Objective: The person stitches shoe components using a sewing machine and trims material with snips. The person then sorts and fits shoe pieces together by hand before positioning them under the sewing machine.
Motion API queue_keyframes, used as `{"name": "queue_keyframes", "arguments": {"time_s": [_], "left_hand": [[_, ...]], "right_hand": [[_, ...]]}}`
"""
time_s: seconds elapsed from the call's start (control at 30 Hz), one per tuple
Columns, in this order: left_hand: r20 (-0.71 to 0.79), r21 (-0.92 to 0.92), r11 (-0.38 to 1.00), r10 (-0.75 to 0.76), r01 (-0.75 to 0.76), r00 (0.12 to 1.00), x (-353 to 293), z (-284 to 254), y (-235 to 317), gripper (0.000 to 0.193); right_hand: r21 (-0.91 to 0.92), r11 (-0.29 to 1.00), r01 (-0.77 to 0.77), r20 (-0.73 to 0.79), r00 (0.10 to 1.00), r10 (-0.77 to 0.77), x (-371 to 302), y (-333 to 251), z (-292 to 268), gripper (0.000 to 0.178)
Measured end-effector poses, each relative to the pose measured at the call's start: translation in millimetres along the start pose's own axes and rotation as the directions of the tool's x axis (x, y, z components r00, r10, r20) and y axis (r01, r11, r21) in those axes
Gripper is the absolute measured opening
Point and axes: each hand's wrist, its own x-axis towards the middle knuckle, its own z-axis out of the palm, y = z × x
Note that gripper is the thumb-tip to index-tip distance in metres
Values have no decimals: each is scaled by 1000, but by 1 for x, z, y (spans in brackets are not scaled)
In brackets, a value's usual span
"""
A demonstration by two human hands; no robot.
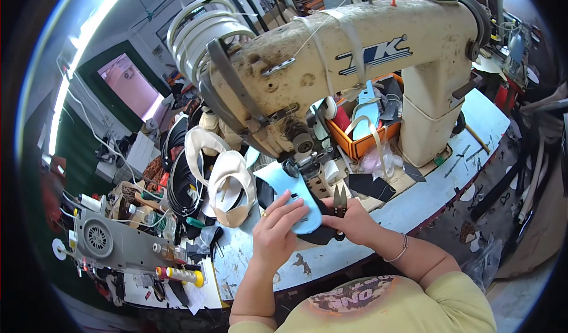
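Observation:
My left hand [277,222] lies on top of a light blue sole-shaped piece [310,216], its fingers stretched out flat over the surface. The far end of this piece reaches up to the sewing machine's needle area [291,166]. Black material [318,236] shows beneath and beside it. In my right hand [355,219] is a pair of dark thread snips [339,206], blades pointing away from me. The right fingers are closed and also meet the right edge of the black material; their tips are partly hidden.
The beige sewing machine [367,37] arches over the worktable [384,220]. Behind its needle area stands an orange bin [355,148] of blue and dark pieces. Cream curved pieces [234,185] crowd the left. Black scraps [371,186] lie right. A grey machine [106,238] stands far left.

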Motion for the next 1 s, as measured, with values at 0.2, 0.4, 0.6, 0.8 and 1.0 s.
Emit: {"name": "queue_keyframes", "arguments": {"time_s": [0.2,0.4,0.6,0.8,1.0], "left_hand": [[17,6,999,-45,44,999,-14,10,-1,40],[7,12,1000,-28,28,1000,-15,15,-2,41],[40,-83,992,-96,99,995,-13,7,0,45],[47,-178,976,-117,123,992,-11,6,3,48],[45,-162,980,-107,113,993,-7,7,-1,47]], "right_hand": [[122,990,71,10,997,-73,3,0,5,30],[38,944,326,-64,944,-324,10,17,10,25],[48,999,-10,-37,999,12,-9,2,16,22],[1,983,182,-74,981,-182,-14,-1,11,23],[35,990,137,-2,991,-137,-5,5,8,24]]}}
